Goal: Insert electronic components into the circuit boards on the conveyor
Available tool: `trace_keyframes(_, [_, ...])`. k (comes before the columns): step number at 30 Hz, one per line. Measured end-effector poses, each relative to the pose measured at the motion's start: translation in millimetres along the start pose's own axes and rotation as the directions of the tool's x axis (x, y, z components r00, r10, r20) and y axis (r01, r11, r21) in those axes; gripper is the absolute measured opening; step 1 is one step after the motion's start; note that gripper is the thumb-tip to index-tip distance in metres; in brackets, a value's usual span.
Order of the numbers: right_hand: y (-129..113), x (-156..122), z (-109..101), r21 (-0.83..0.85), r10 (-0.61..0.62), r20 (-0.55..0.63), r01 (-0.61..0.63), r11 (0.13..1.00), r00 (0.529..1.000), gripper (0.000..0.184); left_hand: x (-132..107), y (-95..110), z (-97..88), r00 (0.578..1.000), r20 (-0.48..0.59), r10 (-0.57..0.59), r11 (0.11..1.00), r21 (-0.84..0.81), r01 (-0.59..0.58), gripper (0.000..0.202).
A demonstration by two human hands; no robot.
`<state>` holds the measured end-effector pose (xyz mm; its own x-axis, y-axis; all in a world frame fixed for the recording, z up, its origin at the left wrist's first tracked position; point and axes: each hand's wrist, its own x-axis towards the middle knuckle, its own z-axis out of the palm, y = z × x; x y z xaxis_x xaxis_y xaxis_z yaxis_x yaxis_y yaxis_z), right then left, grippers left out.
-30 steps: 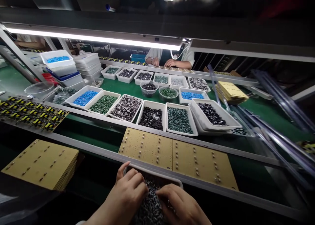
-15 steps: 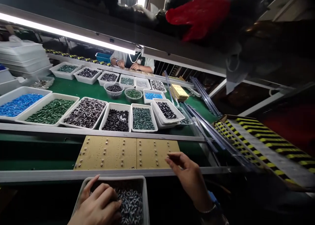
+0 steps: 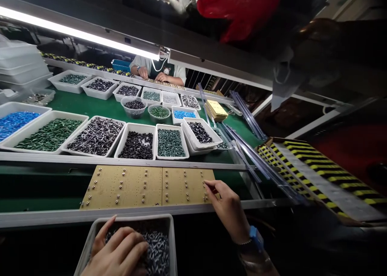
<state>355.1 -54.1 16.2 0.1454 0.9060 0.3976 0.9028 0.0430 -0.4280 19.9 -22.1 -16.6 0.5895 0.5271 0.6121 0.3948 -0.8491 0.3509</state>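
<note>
Tan board [image 3: 175,189], your right hand [image 3: 226,199] at its right end, thumb and forefinger close together; can't tell whether they pinch a part. Your left hand [image 3: 117,250] curls into the tray [image 3: 172,235] of small parts [image 3: 159,247], grip hidden; tray sits on the board's near-left side, likely for short reaches.

Green bench [image 3: 68,101]: white trays [image 3: 140,125], 2 round tubs [image 3: 134,114], clear tubes [image 3: 252,156]; 2 gold boards [image 3: 131,187] between front rails [image 3: 45,218]
</note>
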Motion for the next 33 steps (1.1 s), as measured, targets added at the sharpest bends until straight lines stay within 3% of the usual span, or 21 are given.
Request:
trace_keyframes(4, [-3.1, 1.2, 0.4, -0.064, -0.044, 0.011, 0.045, 0.997, 0.999, 0.013, -5.5, -0.3, 0.6, 1.000, 0.022, -0.005, 1.000, -0.024, 0.006, 0.039])
trace_keyframes(9, [-6.6, 2.4, 1.1, -0.112, -0.066, 0.019, 0.068, 0.991, 0.998, 0.014, 8.6, 1.6, -15.9, 0.983, 0.154, 0.097, 0.994, 0.033, -0.103, 0.034])
trace_keyframes(13, [-7.4, 1.6, 3.8, -0.136, -0.051, 0.022, 0.054, 0.989, 0.998, 0.013, 12.6, 3.1, -18.5, 0.985, 0.135, 0.104, 0.992, 0.053, -0.112, 0.033])
trace_keyframes(18, [-9.0, 0.2, 5.2, -0.155, -0.022, 0.020, 0.025, 0.988, 1.000, 0.014, -3.8, -6.1, -8.7, 0.989, 0.127, 0.070, 0.995, 0.066, -0.078, 0.024])
trace_keyframes(20, [-9.9, 2.1, 0.5, -0.147, -0.020, 0.059, 0.029, 0.989, 0.998, 0.014, -10.3, -9.4, -4.7, 0.982, 0.165, 0.095, 0.992, 0.064, -0.107, 0.023])
trace_keyframes(25, [-4.5, 14.0, -19.2, -0.057, -0.103, 0.261, 0.122, 0.991, 0.960, 0.022, -14.9, -7.8, -1.1, 0.991, 0.133, 0.022, 0.999, 0.037, -0.027, 0.034])
trace_keyframes(33, [9.0, 23.3, -27.0, -0.137, -0.211, 0.324, 0.266, 0.954, 0.922, 0.021, 4.4, -1.8, -22.7, 0.985, 0.152, 0.084, 0.996, 0.025, -0.089, 0.027])
